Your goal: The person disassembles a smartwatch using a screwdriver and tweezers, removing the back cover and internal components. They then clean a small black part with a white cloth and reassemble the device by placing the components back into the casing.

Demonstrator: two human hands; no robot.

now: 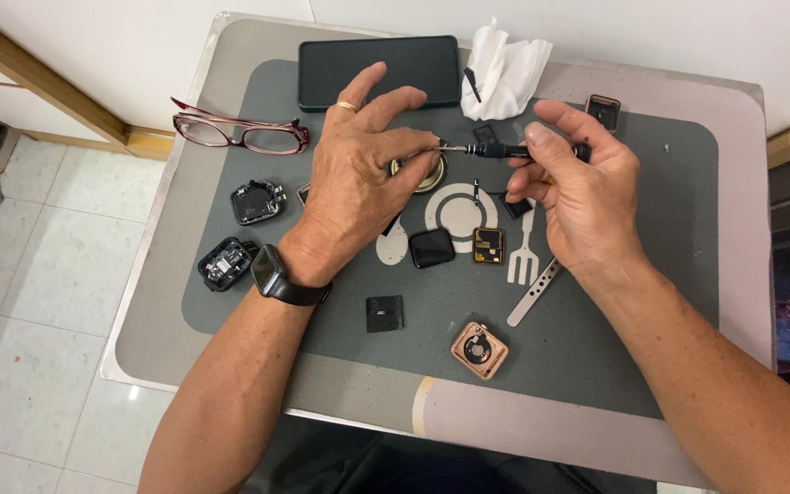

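My right hand (576, 187) grips a small black screwdriver (496, 149) held level, its thin tip pointing left. My left hand (358, 174), with a ring and a dark wristwatch (272, 274) on the wrist, pinches the tip end with thumb and forefinger above a round brass-coloured part (430, 176). Below the hands, on the grey mat (651, 274), lie a black square screen (432, 247) and an orange-edged square module (488, 244).
Red-framed glasses (244, 134), a dark phone (378, 69) and crumpled white tissue (503, 69) lie at the far side. Two opened black watch cases (241, 229), a rose-gold watch case (480, 349), a black square part (384, 313) and metal tweezers (534, 293) are scattered on the mat.
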